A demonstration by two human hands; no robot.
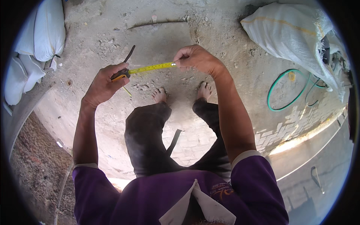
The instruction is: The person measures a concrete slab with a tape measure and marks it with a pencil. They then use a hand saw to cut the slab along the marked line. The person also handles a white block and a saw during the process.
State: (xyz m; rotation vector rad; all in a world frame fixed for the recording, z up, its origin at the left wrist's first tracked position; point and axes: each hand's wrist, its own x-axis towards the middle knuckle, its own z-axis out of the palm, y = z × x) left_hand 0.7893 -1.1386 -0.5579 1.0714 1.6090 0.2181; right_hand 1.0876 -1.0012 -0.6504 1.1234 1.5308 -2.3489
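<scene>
My left hand (104, 84) is closed round a black and orange tape measure (120, 75), with a dark strap hanging off it. A short length of yellow blade (152, 68) stretches from the case across to my right hand (195, 59). Thumb and fingers of that hand pinch the blade's metal end. Both hands are raised in front of me above the dusty floor, and the blade runs nearly level, a little higher at the right.
White filled sacks (49, 30) stand at the far left. At the far right a large white woven sack (288, 32) lies near a looped green hose (270, 95). Rubble bits are scattered over the concrete floor (161, 41). My bare feet (159, 95) stand apart.
</scene>
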